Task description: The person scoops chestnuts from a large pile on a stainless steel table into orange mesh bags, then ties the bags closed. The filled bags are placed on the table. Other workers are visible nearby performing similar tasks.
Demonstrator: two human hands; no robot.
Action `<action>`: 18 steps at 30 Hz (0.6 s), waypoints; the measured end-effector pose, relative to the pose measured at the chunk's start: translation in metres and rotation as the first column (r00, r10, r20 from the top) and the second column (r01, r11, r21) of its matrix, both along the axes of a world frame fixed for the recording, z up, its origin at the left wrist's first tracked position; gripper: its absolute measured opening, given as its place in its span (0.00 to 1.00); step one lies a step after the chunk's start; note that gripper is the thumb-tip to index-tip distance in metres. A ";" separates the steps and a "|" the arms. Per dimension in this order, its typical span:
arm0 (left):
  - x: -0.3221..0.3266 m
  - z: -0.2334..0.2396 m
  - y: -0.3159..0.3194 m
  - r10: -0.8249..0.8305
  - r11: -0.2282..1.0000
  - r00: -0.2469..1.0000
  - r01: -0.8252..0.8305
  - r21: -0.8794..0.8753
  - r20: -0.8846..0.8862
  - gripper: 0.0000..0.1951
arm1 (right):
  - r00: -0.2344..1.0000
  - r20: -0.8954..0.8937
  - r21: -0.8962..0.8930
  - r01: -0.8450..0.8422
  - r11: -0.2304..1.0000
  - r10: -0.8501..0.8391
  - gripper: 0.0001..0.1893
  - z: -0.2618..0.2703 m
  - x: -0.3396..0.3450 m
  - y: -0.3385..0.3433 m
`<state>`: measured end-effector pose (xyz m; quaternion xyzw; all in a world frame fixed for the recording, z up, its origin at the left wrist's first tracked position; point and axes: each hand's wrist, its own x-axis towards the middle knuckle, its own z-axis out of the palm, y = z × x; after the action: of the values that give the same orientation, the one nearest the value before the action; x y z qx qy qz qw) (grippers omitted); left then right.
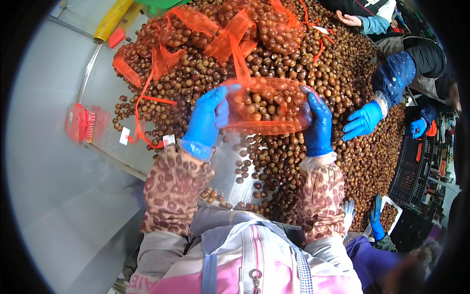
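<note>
Both my hands wear blue gloves and hold a red mesh bag (271, 126) stretched wide between them, its mouth spread. My left hand (211, 117) pinches the bag's left side, and my right hand (317, 123) grips its right side. Round brown nuts (260, 106) show through and within the mesh; whether they lie inside the bag or under it, I cannot tell. Beneath the bag and around it spreads a large heap of the same nuts (286, 161) on a metal table (227, 172). Filled red mesh bags (281, 33) lie on the heap beyond my hands.
A co-worker's gloved hand (363, 119) is over the nuts at the right. Another person's bare hand (347, 18) is at the upper right. A white tray (394, 220) of nuts sits lower right. Red ribbons with white tags (125, 136) and a yellow roll (112, 18) lie left.
</note>
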<state>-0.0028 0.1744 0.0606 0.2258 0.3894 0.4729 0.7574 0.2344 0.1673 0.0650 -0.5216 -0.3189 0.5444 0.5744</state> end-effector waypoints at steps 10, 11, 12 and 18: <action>-0.018 0.021 -0.047 0.046 0.994 0.973 -0.021 0.111 -0.228 0.16 | 0.953 0.301 0.051 -0.048 0.998 0.030 0.18 -0.052 -0.002 -0.021; -0.016 0.019 -0.051 0.042 0.998 0.970 -0.029 0.055 -0.241 0.16 | 0.391 0.919 0.011 -0.153 0.988 0.050 0.20 -0.068 -0.004 -0.021; -0.014 0.016 -0.054 0.041 0.999 0.971 -0.035 0.031 -0.236 0.16 | 0.042 0.998 0.056 -0.265 0.963 -0.046 0.19 -0.085 -0.006 -0.028; -0.017 0.005 -0.069 0.054 0.998 0.976 -0.050 0.024 -0.210 0.13 | -0.180 0.957 -0.274 -0.301 0.913 0.228 0.13 -0.150 -0.009 -0.037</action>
<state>-0.0203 0.1057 0.0659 0.2714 0.4686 0.4699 0.6971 0.2253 0.1305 -0.0847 -0.6563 -0.7502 0.0733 0.0318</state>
